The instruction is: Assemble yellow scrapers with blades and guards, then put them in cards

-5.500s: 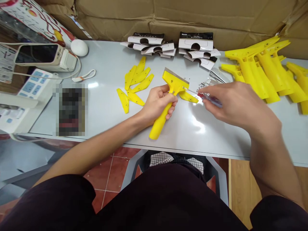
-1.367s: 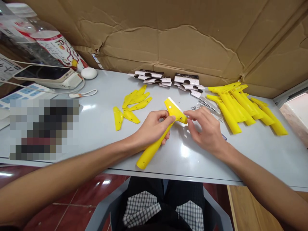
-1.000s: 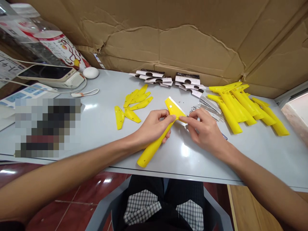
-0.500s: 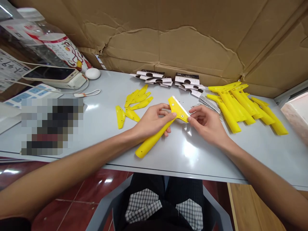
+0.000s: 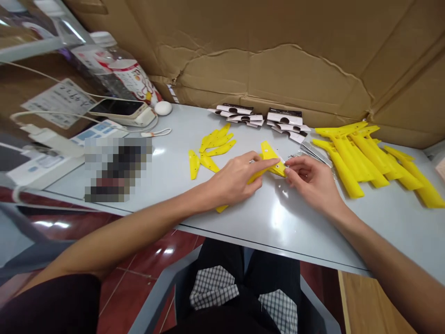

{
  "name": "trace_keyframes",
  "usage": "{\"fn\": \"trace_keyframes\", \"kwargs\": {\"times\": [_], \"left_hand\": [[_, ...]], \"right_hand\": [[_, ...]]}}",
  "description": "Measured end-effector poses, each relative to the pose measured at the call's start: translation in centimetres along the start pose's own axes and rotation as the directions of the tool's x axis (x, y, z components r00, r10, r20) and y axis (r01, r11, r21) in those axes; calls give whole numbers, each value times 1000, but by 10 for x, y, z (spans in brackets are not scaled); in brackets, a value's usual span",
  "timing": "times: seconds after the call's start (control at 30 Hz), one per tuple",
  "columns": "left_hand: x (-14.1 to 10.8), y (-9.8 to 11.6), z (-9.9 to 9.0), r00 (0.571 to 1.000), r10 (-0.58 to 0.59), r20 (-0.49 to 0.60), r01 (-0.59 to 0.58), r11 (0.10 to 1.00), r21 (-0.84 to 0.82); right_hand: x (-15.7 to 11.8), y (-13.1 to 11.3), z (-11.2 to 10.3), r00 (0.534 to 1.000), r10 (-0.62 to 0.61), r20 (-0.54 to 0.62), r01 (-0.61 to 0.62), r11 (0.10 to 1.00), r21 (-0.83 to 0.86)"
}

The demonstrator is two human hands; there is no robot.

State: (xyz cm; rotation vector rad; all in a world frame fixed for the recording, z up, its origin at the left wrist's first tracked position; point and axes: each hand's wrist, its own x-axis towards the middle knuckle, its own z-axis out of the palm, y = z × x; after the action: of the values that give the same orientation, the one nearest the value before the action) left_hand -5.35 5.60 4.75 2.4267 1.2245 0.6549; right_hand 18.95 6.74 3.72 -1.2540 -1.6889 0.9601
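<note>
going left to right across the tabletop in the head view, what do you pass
phone → white egg-shaped thing → loose yellow plates → left hand → yellow scraper → right hand → pile of yellow handles

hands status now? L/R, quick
Left hand: closed around the yellow scraper, pinning it on the table.
Right hand: fingertips pinch the scraper's head; whether they hold anything small cannot be told.
</note>
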Motion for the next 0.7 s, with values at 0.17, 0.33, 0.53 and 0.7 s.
{"fn": "trace_keyframes", "kwargs": {"times": [0.17,0.33,0.53,0.7], "left_hand": [[-2,-1,1,998,-36,58,35,999,17],[-1,-1,2,997,-23,70,21,999,28],[-2,0,3,999,-10,44,9,1000,25],[1,1,-3,996,-22,-84,10,991,-135]], "right_hand": [[-1,4,1,1000,-22,6,22,1000,5],[-1,4,1,999,-42,-1,42,999,-29],[-1,0,1,998,-62,-8,61,997,-42],[1,-9,-13,973,-210,-91,189,962,-199]]}}
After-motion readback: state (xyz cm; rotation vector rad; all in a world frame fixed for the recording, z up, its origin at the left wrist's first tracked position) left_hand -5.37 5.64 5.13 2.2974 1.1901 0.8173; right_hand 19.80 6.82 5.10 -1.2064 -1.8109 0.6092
